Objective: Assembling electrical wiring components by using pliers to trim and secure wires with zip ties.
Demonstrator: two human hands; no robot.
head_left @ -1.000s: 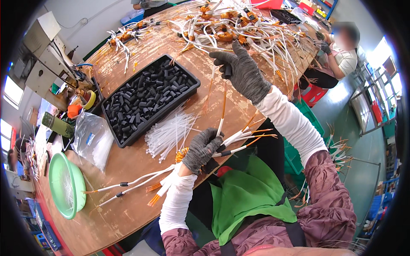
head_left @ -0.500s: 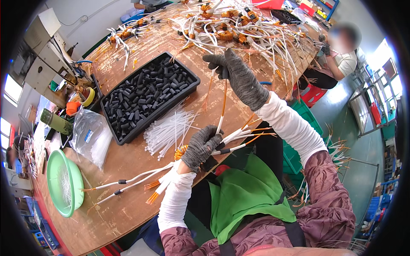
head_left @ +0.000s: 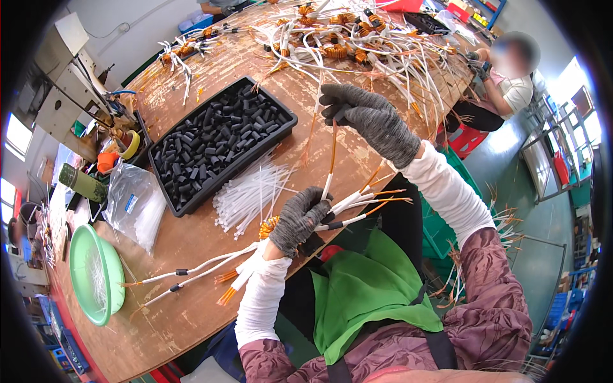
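Note:
My left hand, in a grey knit glove, is closed round a copper-wound coil and the base of its white-sleeved leads. One lead rises from this grip, its bare copper end pointing up. At the top of that copper end, my right hand, gloved too, pinches the wire tip between thumb and fingers. Other leads fan out to the right past the table edge. Two longer leads with black sleeves stretch left over the table. The fingers partly hide the wire tip and the coil.
A black tray of short black tubes lies beyond my left hand, with white cable ties beside it. A green basin stands at left near a plastic bag. Wired coils heap at the back. Another person sits at far right.
My right hand has come slightly down and its fingers have closed in round the tip of the upright copper wire. My left hand has stayed put.

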